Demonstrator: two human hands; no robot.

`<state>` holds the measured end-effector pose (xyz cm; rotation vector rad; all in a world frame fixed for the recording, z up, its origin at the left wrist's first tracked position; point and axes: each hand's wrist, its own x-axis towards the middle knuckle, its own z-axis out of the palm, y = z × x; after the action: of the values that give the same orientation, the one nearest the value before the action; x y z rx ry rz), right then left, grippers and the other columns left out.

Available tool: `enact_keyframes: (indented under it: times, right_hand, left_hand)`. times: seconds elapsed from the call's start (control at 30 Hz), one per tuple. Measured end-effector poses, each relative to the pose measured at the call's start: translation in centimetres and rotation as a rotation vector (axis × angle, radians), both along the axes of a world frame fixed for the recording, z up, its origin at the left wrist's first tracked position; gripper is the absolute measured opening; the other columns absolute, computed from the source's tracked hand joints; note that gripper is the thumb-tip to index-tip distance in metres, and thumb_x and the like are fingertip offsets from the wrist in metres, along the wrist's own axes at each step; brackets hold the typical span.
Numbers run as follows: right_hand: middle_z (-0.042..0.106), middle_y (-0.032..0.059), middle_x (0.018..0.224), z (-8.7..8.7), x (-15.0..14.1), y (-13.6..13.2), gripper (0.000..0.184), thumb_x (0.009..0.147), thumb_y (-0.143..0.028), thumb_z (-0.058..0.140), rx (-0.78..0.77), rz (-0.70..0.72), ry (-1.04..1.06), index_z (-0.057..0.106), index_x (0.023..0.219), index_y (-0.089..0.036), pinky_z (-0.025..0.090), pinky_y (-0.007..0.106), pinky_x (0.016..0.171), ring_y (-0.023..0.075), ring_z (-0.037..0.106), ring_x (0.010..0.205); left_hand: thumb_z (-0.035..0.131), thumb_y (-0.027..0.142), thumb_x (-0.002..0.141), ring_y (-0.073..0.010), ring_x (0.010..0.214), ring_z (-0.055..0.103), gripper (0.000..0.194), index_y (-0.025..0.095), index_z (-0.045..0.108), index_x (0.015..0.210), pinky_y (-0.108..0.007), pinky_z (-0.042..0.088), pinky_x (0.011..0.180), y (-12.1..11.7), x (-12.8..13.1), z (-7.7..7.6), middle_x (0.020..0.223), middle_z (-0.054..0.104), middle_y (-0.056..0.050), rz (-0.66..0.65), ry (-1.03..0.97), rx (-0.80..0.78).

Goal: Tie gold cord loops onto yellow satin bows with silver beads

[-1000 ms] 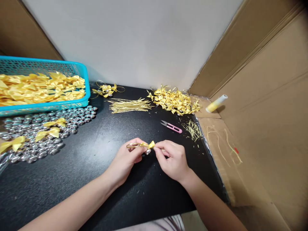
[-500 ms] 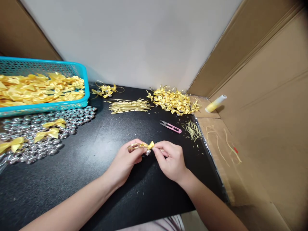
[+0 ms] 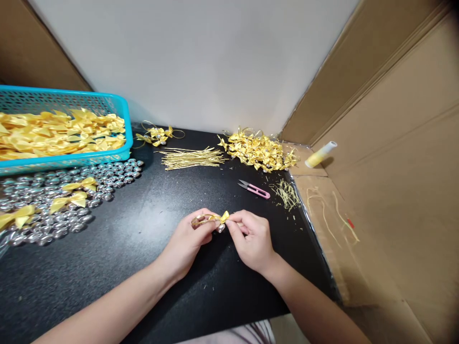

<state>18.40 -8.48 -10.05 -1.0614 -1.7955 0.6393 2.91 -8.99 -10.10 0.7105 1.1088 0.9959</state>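
Observation:
Between my two hands is a yellow ribbon bow (image 3: 224, 217) with a silver bell-like bead (image 3: 221, 228) hanging just under it and a loop of gold cord (image 3: 201, 219) on its left. My left hand (image 3: 195, 234) is closed, pinching the bow's left side, with the cord loop resting over its fingers. My right hand (image 3: 253, 236) is closed too, thumb and forefinger pressed together at the bow's right edge. The exact bit under the right fingertips is hidden. Both hands are just above the black table (image 3: 172, 296).
Left stands a turquoise basket (image 3: 125, 124) of yellow bows, with silver beads (image 3: 75, 222) before it. Gold cords (image 3: 193, 158) lie mid-table. Right are pink thread snips (image 3: 254, 189), cord scraps (image 3: 287, 195), a pile of bows with beads (image 3: 258, 150) and a spool-like tube (image 3: 321, 154).
Almost nothing differs. The cord loop by my left fingers has shifted slightly, and my right hand has edged a little to the left. Both hands keep their grip on the bow.

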Motion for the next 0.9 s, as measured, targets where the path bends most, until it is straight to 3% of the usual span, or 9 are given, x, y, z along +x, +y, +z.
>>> enact_keyframes:
  times: [0.17,0.37,0.6,0.9]
  right_hand:
    - [0.054,-0.0023,0.059,0.2,-0.1,0.4,0.014,0.085,-0.013,0.056,-0.007,-0.037,0.013,0.067,0.077,-0.018,0.04,0.022,0.05,0.0089,0.046,0.05]
    - [0.058,0.0026,0.079,0.6,-0.1,0.8,0.012,0.081,-0.012,0.062,0.002,-0.052,0.054,0.071,0.078,-0.019,0.05,0.028,0.068,0.0144,0.059,0.073]
    - [0.064,0.0021,0.074,0.4,0.2,1.0,0.011,0.078,-0.008,0.066,-0.107,0.006,0.143,0.07,0.075,-0.018,0.051,0.025,0.062,0.0136,0.061,0.068]
    - [0.064,0.002,0.073,0.7,0.4,1.0,0.011,0.079,-0.011,0.066,-0.092,0.037,0.121,0.071,0.073,-0.019,0.051,0.026,0.062,0.0139,0.062,0.067]
  left_hand:
    - [0.073,0.029,0.068,-0.0071,0.052,0.036,0.018,0.017,0.059,0.067,-0.019,0.025,0.049,0.1,-0.1,0.1,0.062,0.053,0.004,0.031,-0.036,-0.015]
    - [0.075,0.03,0.068,-0.0062,0.051,0.037,0.02,0.017,0.061,0.068,-0.017,0.025,0.048,0.3,-0.3,-0.2,0.061,0.054,0.004,0.051,-0.043,-0.026]
    - [0.072,0.028,0.068,-0.0075,0.053,0.037,0.017,0.017,0.059,0.066,-0.019,0.026,0.048,0.5,-0.4,0.0,0.06,0.053,0.005,0.063,0.024,0.014]
    - [0.071,0.028,0.07,-0.0088,0.054,0.039,0.015,0.018,0.06,0.067,-0.02,0.024,0.048,0.3,-0.3,-0.1,0.06,0.054,0.004,0.02,0.051,0.013]
